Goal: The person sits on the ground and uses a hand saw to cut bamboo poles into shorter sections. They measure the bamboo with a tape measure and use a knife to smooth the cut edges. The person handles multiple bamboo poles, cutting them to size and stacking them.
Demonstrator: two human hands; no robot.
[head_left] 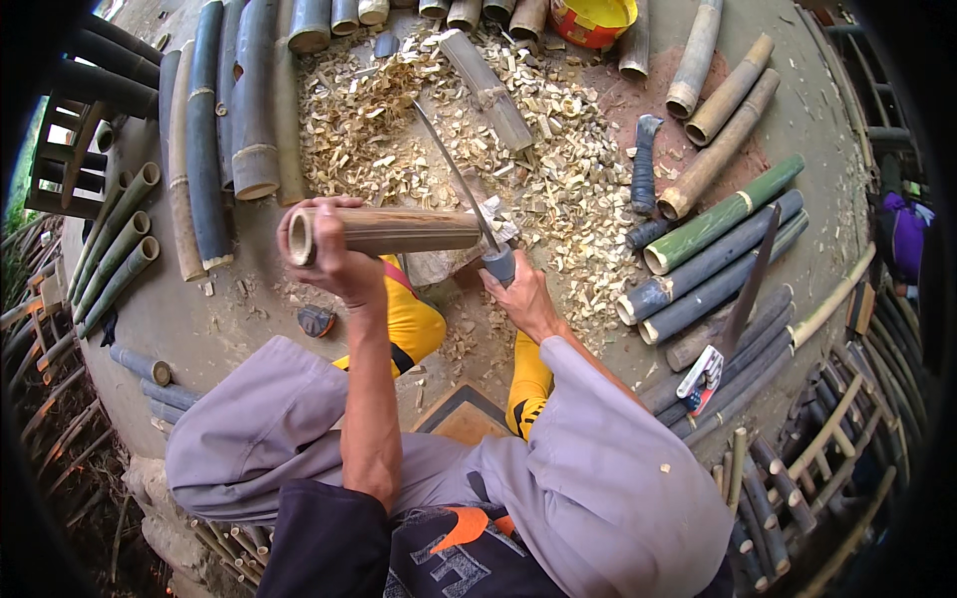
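Observation:
My left hand (331,249) is closed around the near-left end of a brown bamboo section (414,229), which lies almost level with its hollow end facing left. My right hand (523,299) grips the grey handle of a long, curved machete (454,164), its blade rising up and to the left. The blade passes right by the bamboo's right end; whether it touches cannot be made out. Pale whittled fibres (498,219) show beside the blade there. Under the bamboo sits a wooden block (439,265), partly hidden.
Wood chips (578,199) cover the floor ahead, around a loose bamboo piece (486,90). Bamboo poles (257,110) lie left; green and dark ones (723,219) right. A handsaw (743,299) rests on the right pile. Also there: a dark wrapped tool (645,164), tape measure (316,320), red-yellow bucket (588,32).

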